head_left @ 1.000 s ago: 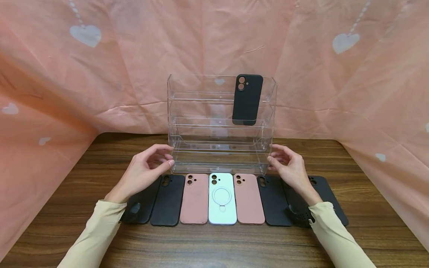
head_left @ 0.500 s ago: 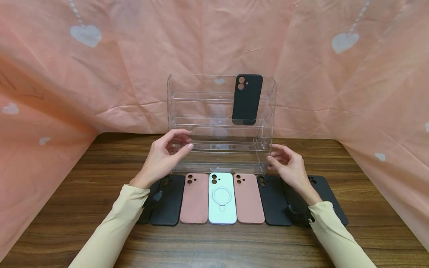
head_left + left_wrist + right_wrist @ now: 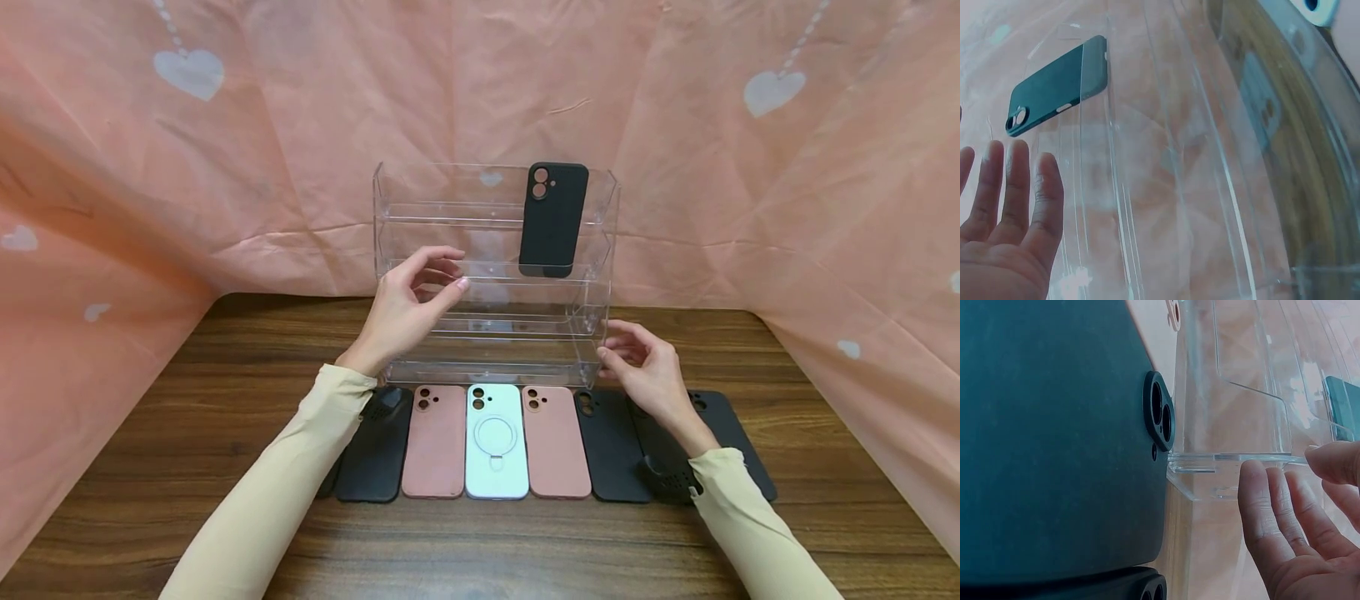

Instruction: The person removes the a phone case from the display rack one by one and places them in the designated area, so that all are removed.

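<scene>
A clear tiered display rack (image 3: pixel 495 371) stands at the back of the wooden table, its several tiers rising like steps. On its upper right part leans a black phone case (image 3: pixel 553 218), camera holes up. My left hand (image 3: pixel 416 304) hovers before the left half of the rack, fingers spread and holding nothing; the left wrist view shows its fingers (image 3: pixel 1016 181) below that black case. At the rack's lower right side wall, my right hand (image 3: pixel 645 367) rests its fingertips against the clear plastic. Seen from the right wrist, its thumb (image 3: pixel 1335 462) lies at the wall's edge.
In front of the rack lies a row of phone cases: pink ones (image 3: pixel 435 442) (image 3: pixel 557 442) flank a white case with a ring (image 3: pixel 497 479), with black cases (image 3: pixel 611 450) towards both ends. My forearms partly cover the outer ones. Pink cloth (image 3: pixel 300 150) hangs behind.
My left hand has left the rack's lower left side and moved up and to the right, across its front. The right hand has stayed at the right wall; the cases lie as before.
</scene>
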Tool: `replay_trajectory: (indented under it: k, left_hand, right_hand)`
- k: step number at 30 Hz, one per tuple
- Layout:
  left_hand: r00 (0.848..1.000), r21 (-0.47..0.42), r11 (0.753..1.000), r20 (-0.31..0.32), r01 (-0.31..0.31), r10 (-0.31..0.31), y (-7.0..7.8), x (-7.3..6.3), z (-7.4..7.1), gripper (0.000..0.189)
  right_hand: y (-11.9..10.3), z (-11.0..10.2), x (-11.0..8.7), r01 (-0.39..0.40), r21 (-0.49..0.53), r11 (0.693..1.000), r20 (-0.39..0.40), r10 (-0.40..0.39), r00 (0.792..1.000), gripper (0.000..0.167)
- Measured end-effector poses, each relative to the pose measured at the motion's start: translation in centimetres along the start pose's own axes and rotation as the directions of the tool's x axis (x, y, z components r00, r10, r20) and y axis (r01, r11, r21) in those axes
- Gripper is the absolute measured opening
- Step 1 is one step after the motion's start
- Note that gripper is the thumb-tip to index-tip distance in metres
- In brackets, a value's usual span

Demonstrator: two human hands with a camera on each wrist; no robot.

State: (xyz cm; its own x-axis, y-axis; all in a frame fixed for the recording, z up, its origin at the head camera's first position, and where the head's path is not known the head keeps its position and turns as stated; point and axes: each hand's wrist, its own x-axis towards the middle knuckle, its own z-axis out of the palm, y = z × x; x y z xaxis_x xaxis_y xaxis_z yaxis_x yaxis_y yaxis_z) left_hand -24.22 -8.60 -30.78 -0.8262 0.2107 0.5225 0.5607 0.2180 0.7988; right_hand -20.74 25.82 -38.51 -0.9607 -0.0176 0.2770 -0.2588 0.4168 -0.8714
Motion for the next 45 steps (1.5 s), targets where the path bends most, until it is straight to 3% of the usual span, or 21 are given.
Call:
replay_trajectory:
  k: [13,29,45]
  left_hand:
    - [0.998,-0.021,0.998,-0.010,-0.067,0.067,0.3,3.9,2.5,0.034]
    - [0.999,-0.033,0.998,-0.011,0.049,-0.050,-0.8,7.2,4.5,0.038]
    - [0.995,0.009,0.995,0.014,0.101,-0.101,-0.6,8.9,6.5,0.039]
  right_hand:
    - [-0.2,0.0,-0.2,-0.008,0.014,1.000,0.003,0.008,1.000,0.047]
    - [-0.1,0.1,0.0,0.000,0.027,1.000,-0.002,0.000,1.000,0.047]
    - [-0.2,0.2,-0.2,0.004,0.028,1.000,-0.006,-0.004,1.000,0.046]
